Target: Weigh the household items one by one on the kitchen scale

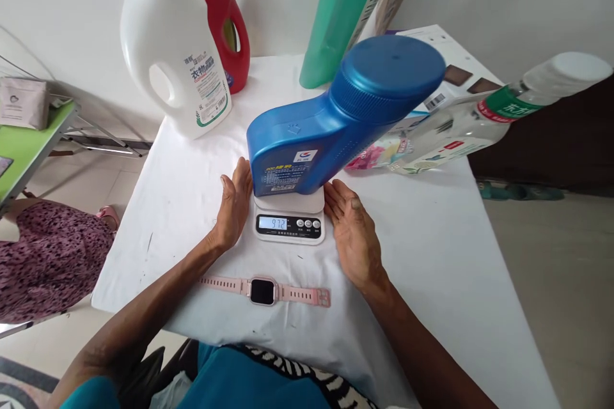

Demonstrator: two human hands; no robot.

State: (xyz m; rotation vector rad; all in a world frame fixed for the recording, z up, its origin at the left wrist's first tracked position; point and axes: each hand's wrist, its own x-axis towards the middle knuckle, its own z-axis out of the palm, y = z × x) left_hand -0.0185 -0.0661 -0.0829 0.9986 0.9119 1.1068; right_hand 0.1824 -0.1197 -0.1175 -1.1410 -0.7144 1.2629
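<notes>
Squarely on the small kitchen scale (289, 217) a blue detergent bottle (336, 121) is being stood so that its weight is being shown on the lit display. The scale is being flanked by the left hand (234, 204) and the right hand (352, 230), both being kept flat and spread with nothing gripped; the left is touching the bottle's base, seemingly as a guard against tipping. A pink watch (263, 291) is being left nearer on the white counter (432, 255), clear of the scale.

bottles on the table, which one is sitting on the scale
The blue bottle, standing on the small white scale between both hands. The white bottle, red bottle and green bottle stand behind on the table.
</notes>
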